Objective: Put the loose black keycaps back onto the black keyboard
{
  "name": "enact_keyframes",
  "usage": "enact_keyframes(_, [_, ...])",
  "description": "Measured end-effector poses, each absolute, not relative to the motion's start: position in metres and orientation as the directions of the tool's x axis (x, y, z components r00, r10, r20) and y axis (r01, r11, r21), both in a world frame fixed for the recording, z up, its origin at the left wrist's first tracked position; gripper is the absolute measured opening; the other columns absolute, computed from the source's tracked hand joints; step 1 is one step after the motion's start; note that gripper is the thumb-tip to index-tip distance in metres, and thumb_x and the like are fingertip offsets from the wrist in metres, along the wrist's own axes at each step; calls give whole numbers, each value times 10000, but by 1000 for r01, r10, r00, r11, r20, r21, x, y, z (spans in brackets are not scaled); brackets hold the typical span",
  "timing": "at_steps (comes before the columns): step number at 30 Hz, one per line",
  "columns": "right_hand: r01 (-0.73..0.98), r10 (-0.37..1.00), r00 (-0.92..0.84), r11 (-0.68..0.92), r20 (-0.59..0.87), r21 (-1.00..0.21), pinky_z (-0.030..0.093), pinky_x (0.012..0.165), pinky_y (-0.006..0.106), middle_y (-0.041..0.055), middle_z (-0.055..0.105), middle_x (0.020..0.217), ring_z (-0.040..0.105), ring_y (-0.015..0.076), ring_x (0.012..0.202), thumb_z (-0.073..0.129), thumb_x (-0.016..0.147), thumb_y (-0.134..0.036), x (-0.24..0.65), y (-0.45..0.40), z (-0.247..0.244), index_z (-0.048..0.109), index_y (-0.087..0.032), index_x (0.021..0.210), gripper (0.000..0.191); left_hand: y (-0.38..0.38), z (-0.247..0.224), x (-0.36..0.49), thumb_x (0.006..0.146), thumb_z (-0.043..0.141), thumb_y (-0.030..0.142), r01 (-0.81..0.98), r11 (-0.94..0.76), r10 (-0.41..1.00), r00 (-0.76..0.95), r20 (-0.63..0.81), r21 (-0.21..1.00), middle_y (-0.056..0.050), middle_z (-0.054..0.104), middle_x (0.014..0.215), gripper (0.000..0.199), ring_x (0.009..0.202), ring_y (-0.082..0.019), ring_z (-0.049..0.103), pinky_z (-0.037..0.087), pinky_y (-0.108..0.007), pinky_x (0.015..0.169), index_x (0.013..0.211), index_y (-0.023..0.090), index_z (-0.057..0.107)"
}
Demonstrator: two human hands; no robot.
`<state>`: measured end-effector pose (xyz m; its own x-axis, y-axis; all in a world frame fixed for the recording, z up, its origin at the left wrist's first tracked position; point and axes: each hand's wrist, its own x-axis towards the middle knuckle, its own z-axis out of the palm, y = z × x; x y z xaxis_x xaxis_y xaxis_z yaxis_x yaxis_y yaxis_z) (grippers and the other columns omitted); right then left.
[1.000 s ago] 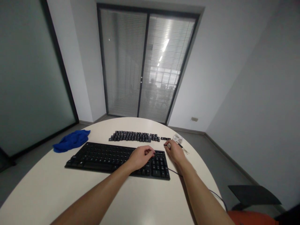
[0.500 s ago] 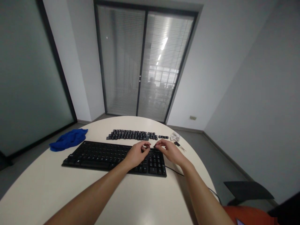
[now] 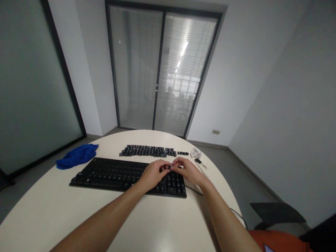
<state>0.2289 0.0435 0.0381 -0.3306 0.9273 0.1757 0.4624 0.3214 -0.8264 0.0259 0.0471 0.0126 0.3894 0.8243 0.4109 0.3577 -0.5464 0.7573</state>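
A black keyboard [image 3: 112, 175] lies on the table in the head view, and both my hands are above its right end. My left hand [image 3: 155, 172] is closed, thumb and fingers pinched together at the tips. Against it, the fingertips of my right hand [image 3: 187, 168] meet in a pinch too. Between them is a small dark keycap [image 3: 170, 167], mostly covered by the fingers. Loose black keycaps [image 3: 144, 151] lie in rows on the table behind the keyboard, with a few more keycaps [image 3: 183, 153] in a short line to their right.
On the round pale table [image 3: 147, 224], a blue cloth [image 3: 78, 156] lies at left. A crumpled clear-white item [image 3: 195, 153] and a small black-ended tool [image 3: 201, 163] lie at right. A cable [image 3: 194, 190] runs off the right edge towards an orange-seated chair [image 3: 278, 241].
My right hand has moved a little left and its fingertips now meet those of my left hand. The keycap it held has come between both hands.
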Motion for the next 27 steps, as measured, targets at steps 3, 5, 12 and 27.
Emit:
enact_keyframes(3, [451,931,-325,306,165,-839,498,775,324,36,726,817,676,209,808,723,819,-468,229,45,34,645,-182,904,309,47,15,25,876,639,220,387,-580,804,411,429,717,-39,731,968,183,886,-199,654,476,-302,812,1021,232,751])
enact_keyframes(5, [447,930,-326,308,167,-840,501,782,326,43,730,844,678,210,823,716,825,-457,229,45,34,654,-180,918,299,47,14,25,879,633,231,394,-590,799,412,438,705,-47,734,968,159,901,-207,654,477,-310,824,979,223,757])
enact_keyframes(12, [493,915,-376,334,150,-803,515,882,361,58,760,947,688,237,936,710,821,-374,229,40,40,727,-186,948,227,54,6,26,832,667,324,380,-433,887,343,310,817,-40,759,856,200,787,-210,678,499,-304,741,956,196,758])
enact_keyframes(27, [542,868,-445,459,223,-704,445,989,378,51,670,1047,625,226,1020,747,799,-274,235,44,34,755,-215,887,106,55,14,24,831,645,364,465,-488,852,439,286,739,-44,787,865,225,789,-215,687,456,-288,718,857,210,808])
